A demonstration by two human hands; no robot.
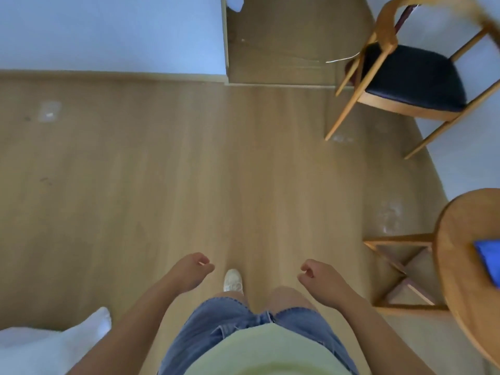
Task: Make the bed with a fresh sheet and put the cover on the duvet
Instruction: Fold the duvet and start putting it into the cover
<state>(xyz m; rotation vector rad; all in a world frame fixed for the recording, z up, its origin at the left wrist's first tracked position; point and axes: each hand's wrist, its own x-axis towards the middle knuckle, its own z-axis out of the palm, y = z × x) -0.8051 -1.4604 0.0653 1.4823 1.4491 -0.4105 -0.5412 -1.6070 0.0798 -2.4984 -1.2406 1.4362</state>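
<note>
Left hand (193, 269) and right hand (316, 277) loosely curled, holding nothing, over wooden floor (162, 171), white bedding (40, 347) at lower left beside left forearm (sheet or duvet, can't tell), chair (411, 77) and round table (457, 272) on right

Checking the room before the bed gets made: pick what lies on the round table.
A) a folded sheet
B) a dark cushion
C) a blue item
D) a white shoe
C: a blue item lies on the table at the right edge of the view; nothing else shows on the wood.
</note>
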